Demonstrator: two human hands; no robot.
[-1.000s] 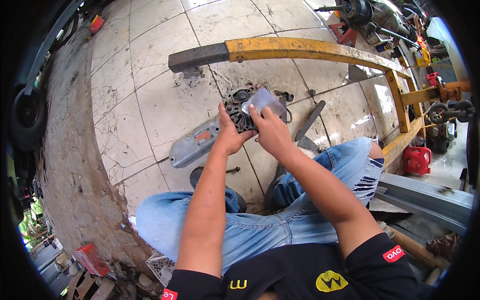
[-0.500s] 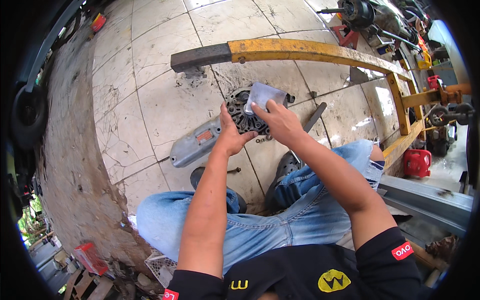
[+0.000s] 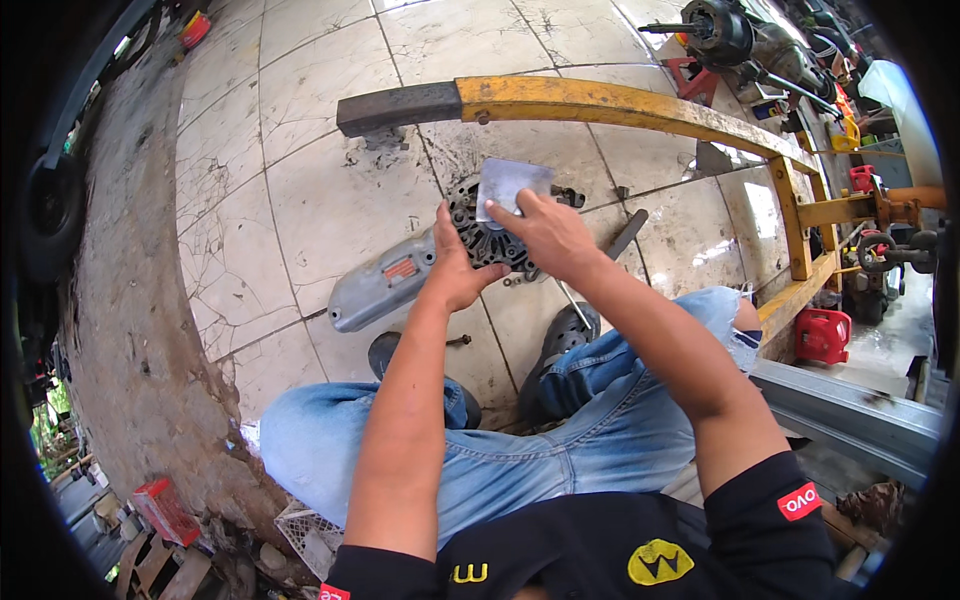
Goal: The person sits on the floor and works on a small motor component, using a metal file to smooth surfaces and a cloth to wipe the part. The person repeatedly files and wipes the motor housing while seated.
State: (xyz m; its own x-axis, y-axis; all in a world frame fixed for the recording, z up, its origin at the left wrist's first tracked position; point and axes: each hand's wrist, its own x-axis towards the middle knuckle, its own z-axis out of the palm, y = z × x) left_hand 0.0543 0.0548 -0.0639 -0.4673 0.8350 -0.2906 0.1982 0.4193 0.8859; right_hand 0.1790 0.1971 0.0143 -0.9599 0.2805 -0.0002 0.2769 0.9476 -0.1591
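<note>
A round, slotted metal alternator [image 3: 463,208] sits on the tiled floor in front of me. My left hand [image 3: 460,265] grips its near-left edge, thumb along the near side and fingers up the left side. In my right hand [image 3: 548,232] is a grey square sheet of what looks like sandpaper [image 3: 515,178], pressed by the fingertips over the alternator's middle. The sheet hides part of the alternator's face. Just left of my left hand lies a long grey metal cover [image 3: 375,290] with an orange label.
A yellow steel beam frame [image 3: 620,100] with a dark end spans the floor beyond the alternator. To its right lies a dark flat bar [image 3: 627,233]. Near my feet are a thin rod [image 3: 575,305] and a bolt [image 3: 460,340]. A red jerrycan [image 3: 823,335] stands at right.
The sheet and my right hand have shifted slightly left across the alternator, and the sheet has turned a little. My left hand keeps its hold on the alternator.
</note>
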